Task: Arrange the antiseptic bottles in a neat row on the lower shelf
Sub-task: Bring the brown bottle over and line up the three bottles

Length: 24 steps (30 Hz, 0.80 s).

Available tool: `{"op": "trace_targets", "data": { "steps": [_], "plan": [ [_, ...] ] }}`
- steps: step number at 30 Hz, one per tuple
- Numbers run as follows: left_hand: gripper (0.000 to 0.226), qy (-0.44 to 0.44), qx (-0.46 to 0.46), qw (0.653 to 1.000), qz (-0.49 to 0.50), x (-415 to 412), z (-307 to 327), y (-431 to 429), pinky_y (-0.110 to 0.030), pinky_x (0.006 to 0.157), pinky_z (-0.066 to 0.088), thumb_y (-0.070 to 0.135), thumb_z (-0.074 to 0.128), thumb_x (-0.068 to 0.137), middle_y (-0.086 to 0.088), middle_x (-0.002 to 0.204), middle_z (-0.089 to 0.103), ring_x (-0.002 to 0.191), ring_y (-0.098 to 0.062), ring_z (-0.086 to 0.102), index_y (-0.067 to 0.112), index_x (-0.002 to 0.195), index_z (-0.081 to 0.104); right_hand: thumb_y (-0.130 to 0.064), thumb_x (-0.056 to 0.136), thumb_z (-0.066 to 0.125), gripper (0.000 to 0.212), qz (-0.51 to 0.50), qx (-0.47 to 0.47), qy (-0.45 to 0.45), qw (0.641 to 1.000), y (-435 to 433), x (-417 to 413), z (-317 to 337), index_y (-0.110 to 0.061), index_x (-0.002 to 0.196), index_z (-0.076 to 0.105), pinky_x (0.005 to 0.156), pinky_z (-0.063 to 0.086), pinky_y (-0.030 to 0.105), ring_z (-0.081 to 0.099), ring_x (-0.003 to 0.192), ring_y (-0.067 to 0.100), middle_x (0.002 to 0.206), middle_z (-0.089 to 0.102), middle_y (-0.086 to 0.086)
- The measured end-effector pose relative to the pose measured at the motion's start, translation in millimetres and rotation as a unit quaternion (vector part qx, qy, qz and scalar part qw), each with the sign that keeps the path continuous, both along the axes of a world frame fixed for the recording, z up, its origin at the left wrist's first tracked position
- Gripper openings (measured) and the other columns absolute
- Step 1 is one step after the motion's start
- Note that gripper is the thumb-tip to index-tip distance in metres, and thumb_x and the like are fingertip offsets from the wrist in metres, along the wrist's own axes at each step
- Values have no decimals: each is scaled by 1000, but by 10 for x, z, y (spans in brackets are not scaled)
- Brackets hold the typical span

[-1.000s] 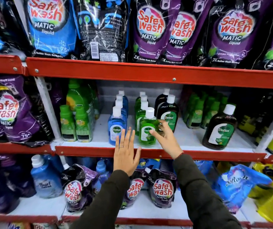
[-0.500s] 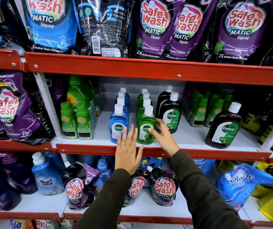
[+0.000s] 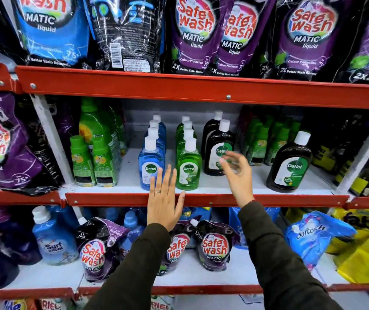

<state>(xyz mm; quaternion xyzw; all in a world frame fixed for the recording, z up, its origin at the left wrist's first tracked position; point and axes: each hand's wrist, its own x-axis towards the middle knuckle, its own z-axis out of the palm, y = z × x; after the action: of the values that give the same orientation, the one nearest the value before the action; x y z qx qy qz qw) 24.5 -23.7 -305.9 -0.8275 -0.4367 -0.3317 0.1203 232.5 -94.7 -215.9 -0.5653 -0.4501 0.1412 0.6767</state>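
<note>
On the white middle shelf (image 3: 228, 183) stand Dettol bottles in files running front to back: a blue file (image 3: 150, 163), a green file (image 3: 188, 166) and two dark brown bottles (image 3: 217, 145). One more large brown Dettol bottle (image 3: 289, 164) stands alone to the right. My left hand (image 3: 163, 198) is flat, fingers spread, in front of the gap between the blue and green front bottles, holding nothing. My right hand (image 3: 238, 173) is blurred, fingers apart, in front of the front brown bottle and off the green one.
Small green bottles (image 3: 92, 162) stand left of the Dettol, more green ones (image 3: 266, 139) behind on the right. Safewash pouches (image 3: 197, 34) hang over the red shelf rail (image 3: 179, 86) above. Pouches and Surf Excel bottles (image 3: 54, 238) fill the shelf below.
My right hand has left the front green bottle and swung right and up toward the front brown bottle. The left hand has stayed put. The camera has moved closer.
</note>
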Motion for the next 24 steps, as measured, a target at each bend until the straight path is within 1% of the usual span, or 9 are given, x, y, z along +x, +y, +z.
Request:
{"op": "trace_targets", "data": {
  "steps": [4, 8, 12, 15, 18, 19, 21, 22, 24],
  "plan": [
    [71, -4, -2, 1000, -4, 2, -10, 5, -50, 130, 6, 46, 29, 105, -11, 174, 6, 161, -30, 2, 10, 164, 12, -22, 90, 76, 27, -117, 85, 36, 989, -251, 340, 81, -13, 113, 65, 82, 48, 9, 63, 90, -6, 108, 69, 1],
    [72, -8, 1, 1000, -6, 6, -12, 4, -50, 131, 5, 45, 29, 104, -12, 174, 8, 161, -30, 3, 10, 164, 14, -23, 87, 79, 43, -196, 109, 44, 974, -462, 704, 88, -9, 123, 60, 82, 46, 12, 60, 93, 8, 110, 64, 3],
    [72, -12, 3, 1000, -5, 10, -14, 3, -49, 131, 4, 45, 31, 104, -12, 173, 9, 161, -30, 4, 9, 164, 15, -27, 83, 82, 59, -253, 101, 35, 962, -563, 980, 26, -21, 132, 50, 85, 42, 12, 52, 106, 17, 123, 55, 4],
    [71, -14, 7, 1000, -6, 14, -9, 1, -50, 130, 6, 45, 31, 103, -12, 173, 11, 161, -31, 5, 9, 164, 17, -31, 81, 83, 79, -298, 55, 47, 952, -611, 1175, -21, -15, 146, 42, 104, 32, 22, 42, 131, 25, 145, 41, 13],
    [71, -14, 4, 1000, -5, 19, -9, -2, -50, 130, 7, 45, 29, 104, -11, 173, 11, 161, -31, 6, 9, 164, 16, -37, 83, 81, 88, -261, 1, 93, 961, -658, 1380, -52, -17, 154, 34, 108, 26, 28, 29, 150, 27, 160, 27, 15],
    [71, -14, 4, 1000, -5, 18, -11, -2, -51, 130, 7, 45, 29, 104, -11, 173, 11, 161, -31, 5, 10, 164, 16, -43, 81, 82, 91, -235, -10, 102, 967, -676, 1448, -66, -17, 155, 35, 110, 29, 29, 31, 151, 26, 162, 30, 13],
    [71, -15, 4, 1000, -5, 22, -11, 0, -51, 130, 8, 45, 29, 104, -11, 174, 10, 161, -30, 5, 10, 164, 16, -58, 70, 84, 96, -181, -32, 105, 977, -708, 1586, -87, -16, 147, 48, 116, 39, 39, 47, 144, 25, 154, 50, 11],
    [71, -17, 5, 1000, -6, 22, -12, -1, -52, 130, 8, 45, 29, 104, -11, 174, 11, 161, -30, 5, 10, 164, 16, -58, 69, 85, 88, -158, -46, 107, 981, -721, 1662, -103, -14, 140, 56, 114, 46, 42, 57, 135, 26, 145, 60, 13],
    [70, -22, 7, 1000, -8, 24, -12, -7, -52, 130, 9, 44, 30, 103, -11, 173, 12, 161, -31, 6, 10, 164, 17, -35, 83, 82, 60, -119, -50, 103, 986, -742, 1725, -77, -7, 132, 62, 97, 57, 28, 66, 118, 25, 134, 68, 18]
  ]
}}
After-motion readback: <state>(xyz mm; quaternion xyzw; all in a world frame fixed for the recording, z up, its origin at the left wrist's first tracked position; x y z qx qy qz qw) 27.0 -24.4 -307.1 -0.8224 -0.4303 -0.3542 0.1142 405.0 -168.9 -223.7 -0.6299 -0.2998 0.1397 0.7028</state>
